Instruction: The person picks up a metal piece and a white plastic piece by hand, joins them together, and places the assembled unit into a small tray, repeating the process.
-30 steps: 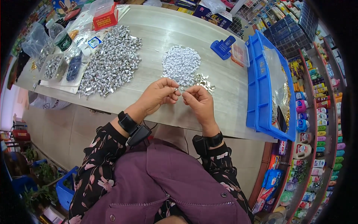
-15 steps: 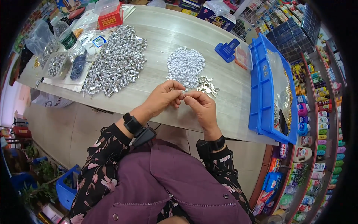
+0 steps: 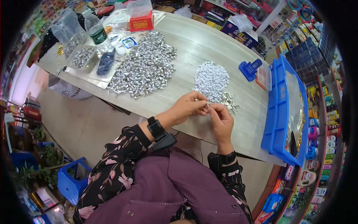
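Note:
My left hand (image 3: 189,107) and my right hand (image 3: 223,122) meet fingertip to fingertip above the table (image 3: 182,78), both closed in a pinch. A tiny pale piece (image 3: 207,105) shows between the left thumb and finger; its exact kind is too small to tell. What the right fingertips grip is hidden. Just beyond my hands lies a round heap of small white pieces (image 3: 211,78). A little pile of flat shiny metal strips (image 3: 229,102) sits to its right, close to my right hand. Farther left spreads a large heap of small white-and-silver parts (image 3: 145,67).
A blue plastic crate (image 3: 274,108) stands at the table's right end, near a lidded clear box (image 3: 263,77) and a blue plastic piece (image 3: 250,69). At the left are a bottle (image 3: 96,30), a tub of parts (image 3: 83,58) and a red box (image 3: 141,21). Shelves line the right.
The whole view has shifted, so table and hands appear farther right and lower. Both hands stay pinched together by the white heap.

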The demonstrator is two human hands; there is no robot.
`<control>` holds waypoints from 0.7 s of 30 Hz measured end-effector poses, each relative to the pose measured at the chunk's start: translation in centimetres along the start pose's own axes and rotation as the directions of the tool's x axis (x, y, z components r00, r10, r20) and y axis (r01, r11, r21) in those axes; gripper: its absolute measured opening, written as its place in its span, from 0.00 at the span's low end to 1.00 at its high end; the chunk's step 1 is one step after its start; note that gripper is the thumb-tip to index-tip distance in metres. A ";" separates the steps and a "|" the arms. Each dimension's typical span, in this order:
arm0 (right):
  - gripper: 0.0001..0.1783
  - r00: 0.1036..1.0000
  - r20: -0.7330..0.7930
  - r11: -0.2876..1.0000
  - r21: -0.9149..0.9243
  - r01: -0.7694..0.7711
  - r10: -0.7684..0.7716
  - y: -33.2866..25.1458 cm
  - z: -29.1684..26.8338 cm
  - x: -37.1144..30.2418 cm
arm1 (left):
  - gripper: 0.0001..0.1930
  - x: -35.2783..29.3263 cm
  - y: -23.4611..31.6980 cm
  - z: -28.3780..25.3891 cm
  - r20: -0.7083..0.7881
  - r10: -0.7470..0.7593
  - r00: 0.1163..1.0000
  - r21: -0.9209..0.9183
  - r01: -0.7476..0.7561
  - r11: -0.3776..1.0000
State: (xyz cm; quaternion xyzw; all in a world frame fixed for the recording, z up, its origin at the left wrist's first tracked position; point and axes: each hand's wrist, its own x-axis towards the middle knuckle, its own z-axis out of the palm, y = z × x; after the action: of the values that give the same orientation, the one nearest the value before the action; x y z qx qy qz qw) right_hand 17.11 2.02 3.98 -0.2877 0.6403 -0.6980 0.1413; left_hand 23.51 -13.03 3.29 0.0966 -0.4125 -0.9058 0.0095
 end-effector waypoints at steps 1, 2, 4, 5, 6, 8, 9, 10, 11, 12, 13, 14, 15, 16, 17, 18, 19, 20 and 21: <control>0.05 0.998 0.013 0.996 -0.069 0.057 -0.056 -0.1 0.2 0.1 | 0.09 0.0 -0.2 -0.1 -0.007 0.006 1.000 0.006 -0.006 1.000; 0.05 0.994 0.028 0.984 -0.138 0.113 -0.110 -0.1 0.3 0.2 | 0.08 -0.1 -0.3 0.0 -0.025 0.036 0.999 0.038 -0.035 0.999; 0.05 0.985 0.051 0.964 -0.201 0.172 -0.165 -0.2 0.4 0.2 | 0.07 -0.2 -0.5 0.2 -0.056 0.096 0.994 0.102 -0.090 0.991; 0.05 0.981 0.039 0.957 -0.218 0.192 -0.188 -0.2 0.5 0.2 | 0.07 -0.2 -0.5 0.2 -0.061 0.100 0.993 0.106 -0.094 0.990; 0.05 0.977 0.028 0.949 -0.235 0.211 -0.210 -0.2 0.6 0.1 | 0.07 -0.3 -0.5 0.1 -0.062 0.082 0.995 0.078 -0.077 0.994; 0.05 0.970 0.024 0.940 -0.246 0.239 -0.240 -0.2 0.6 0.1 | 0.07 -0.4 0.0 0.3 -0.063 0.050 0.997 0.024 -0.049 0.999; 0.05 0.976 0.013 0.950 -0.228 0.215 -0.218 0.0 0.6 0.1 | 0.07 -0.4 -0.1 0.4 -0.068 0.058 0.996 0.028 -0.056 0.998; 0.04 0.981 0.002 0.959 -0.209 0.191 -0.195 0.3 0.5 0.0 | 0.07 -0.3 -0.3 0.4 -0.065 0.084 0.994 0.064 -0.080 0.995; 0.04 0.985 -0.009 0.968 -0.190 0.167 -0.172 0.4 0.4 0.0 | 0.07 -0.1 -0.7 0.4 -0.062 0.110 0.992 0.100 -0.103 0.990; 0.04 0.984 -0.003 0.967 -0.187 0.173 -0.176 0.4 0.4 0.0 | 0.07 -0.1 -0.9 0.4 -0.055 0.137 0.989 0.131 -0.129 0.983; 0.04 0.987 0.022 0.969 -0.185 0.163 -0.162 0.4 0.4 0.0 | 0.07 -0.1 -1.1 0.4 -0.058 0.145 0.988 0.133 -0.136 0.982; 0.04 0.988 0.046 0.971 -0.182 0.153 -0.147 0.4 0.4 0.1 | 0.07 -0.2 -1.4 0.4 -0.053 0.174 0.983 0.159 -0.163 0.974; 0.04 0.989 0.070 0.973 -0.181 0.143 -0.133 0.4 0.3 0.1 | 0.07 -0.2 -1.6 0.4 -0.048 0.202 0.978 0.186 -0.190 0.964; 0.04 0.988 0.075 0.973 -0.179 0.148 -0.137 0.5 0.2 0.1 | 0.07 -0.2 -1.7 0.2 -0.041 0.231 0.972 0.211 -0.217 0.953; 0.03 0.992 0.073 0.980 -0.163 0.114 -0.103 0.7 -0.2 0.1 | 0.07 -0.2 -1.5 0.2 -0.045 0.233 0.971 0.216 -0.218 0.952; 0.03 0.995 0.072 0.986 -0.147 0.080 -0.070 0.8 -0.5 0.1 | 0.07 -0.3 -1.1 0.4 -0.041 0.193 0.980 0.192 -0.181 0.964; 0.03 0.997 0.073 0.990 -0.133 0.046 -0.037 0.9 -0.6 0.0 | 0.07 -0.4 -0.7 0.6 -0.036 0.153 0.988 0.168 -0.145 0.975; 0.03 0.996 0.078 0.990 -0.129 0.049 -0.039 1.0 -0.6 -0.2 | 0.07 -0.5 -0.4 0.6 -0.030 0.114 0.993 0.143 -0.108 0.984; 0.03 0.996 0.069 0.991 -0.123 0.060 -0.052 1.1 -0.5 -0.3 | 0.07 -0.4 -0.2 0.3 -0.034 0.118 0.992 0.145 -0.112 0.983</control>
State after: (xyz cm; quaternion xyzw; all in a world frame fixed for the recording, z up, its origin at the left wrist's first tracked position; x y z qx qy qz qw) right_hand 16.89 2.50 2.85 -0.3365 0.6694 -0.6506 0.1243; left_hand 23.89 -12.61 3.44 0.0922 -0.4807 -0.8697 0.0639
